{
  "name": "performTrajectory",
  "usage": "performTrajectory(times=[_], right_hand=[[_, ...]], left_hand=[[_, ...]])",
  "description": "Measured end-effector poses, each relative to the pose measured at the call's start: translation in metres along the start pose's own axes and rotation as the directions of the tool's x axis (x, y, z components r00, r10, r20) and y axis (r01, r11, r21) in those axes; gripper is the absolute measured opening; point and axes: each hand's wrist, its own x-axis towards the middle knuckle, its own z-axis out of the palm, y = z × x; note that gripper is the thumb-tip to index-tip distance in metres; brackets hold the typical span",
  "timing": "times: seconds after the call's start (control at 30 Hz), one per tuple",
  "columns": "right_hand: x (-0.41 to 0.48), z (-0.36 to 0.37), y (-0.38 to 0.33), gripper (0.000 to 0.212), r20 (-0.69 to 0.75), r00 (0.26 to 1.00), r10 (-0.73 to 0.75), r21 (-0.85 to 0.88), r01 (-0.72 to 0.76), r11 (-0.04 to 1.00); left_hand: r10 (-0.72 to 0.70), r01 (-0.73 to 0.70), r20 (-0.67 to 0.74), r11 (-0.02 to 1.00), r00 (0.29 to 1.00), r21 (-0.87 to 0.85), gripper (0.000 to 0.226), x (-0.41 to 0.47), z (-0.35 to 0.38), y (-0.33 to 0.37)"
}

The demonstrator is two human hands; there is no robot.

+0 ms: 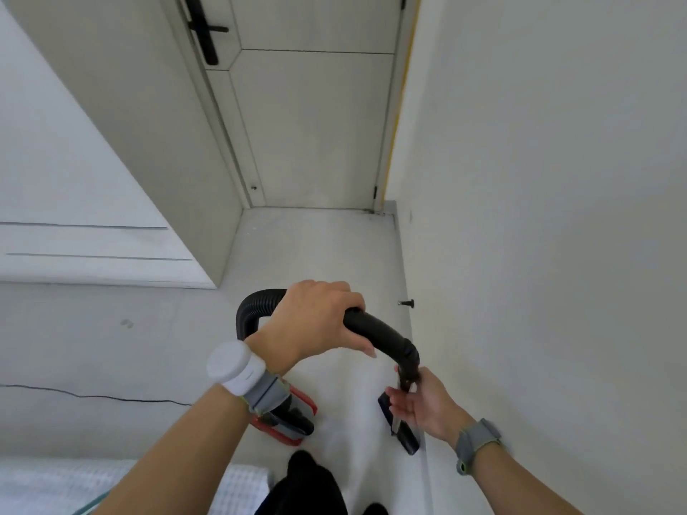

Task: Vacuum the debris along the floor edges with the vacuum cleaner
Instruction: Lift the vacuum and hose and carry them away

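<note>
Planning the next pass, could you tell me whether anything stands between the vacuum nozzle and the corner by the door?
Yes: a small black door stop juts from the foot of the right wall, ahead of the nozzle. Nothing else visible.

Black vacuum hose (379, 330) arches up; red-rimmed body (297, 421) on floor (316, 254), nozzle (407, 442) seemingly beside wall (539, 254).
</note>
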Motion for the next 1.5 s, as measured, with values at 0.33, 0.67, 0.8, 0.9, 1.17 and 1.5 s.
performTrajectory(times=[0.33, 0.67, 0.8, 0.9, 1.17, 1.5], right_hand=[[0.074, 0.132, -0.115, 0.048, 0.032, 0.947, -0.32, -0.506, 0.292, 0.811], [0.177, 0.206, -0.197, 0.037, 0.014, 0.835, -0.55, -0.893, 0.258, 0.369], [0.226, 0.236, -0.224, 0.043, 0.094, 0.807, -0.583, -0.967, 0.213, 0.139], [0.245, 0.254, -0.231, 0.039, 0.169, 0.81, -0.562, -0.966, 0.249, 0.069], [0.316, 0.345, -0.253, 0.031, 0.282, 0.86, -0.425, -0.959, 0.265, -0.101], [0.417, 0.425, -0.211, 0.047, 0.393, 0.842, -0.37, -0.905, 0.284, -0.317]], left_hand=[[-0.072, 0.071, -0.152, 0.997, 0.986, -0.01, 0.064, 0.075, -0.032, -0.124], [-0.227, 0.213, -0.112, 0.969, 0.967, -0.124, 0.067, 0.158, -0.04, -0.238], [-0.345, 0.343, 0.03, 0.911, 0.938, -0.229, 0.065, 0.193, -0.029, -0.297], [-0.416, 0.415, 0.079, 0.836, 0.906, -0.36, 0.067, 0.201, -0.028, -0.326], [-0.927, 0.675, 0.016, 0.261, 0.375, -0.69, 0.035, 0.158, 0.01, -0.452], [-0.772, 0.667, 0.615, -0.544, -0.16, -0.509, 0.021, -0.022, 0.25, -0.457]])
